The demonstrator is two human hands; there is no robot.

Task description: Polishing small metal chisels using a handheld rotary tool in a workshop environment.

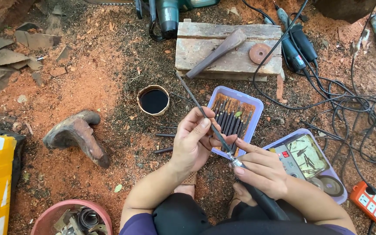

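The left hand (192, 141) pinches a long bit (201, 109) seated in the chuck (236, 162) of the handpiece (262, 201) gripped by the right hand (262, 172), above the tray (233, 92) of spare bits; seating looks nearly done

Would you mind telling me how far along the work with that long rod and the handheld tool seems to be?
Done: a tray of thin dark rods lies ready beside the knees. In hand: the left hand pinches a long thin rod whose lower end sits in the tool's metal tip, held by the right hand. Left: whether it is seated cannot be told.
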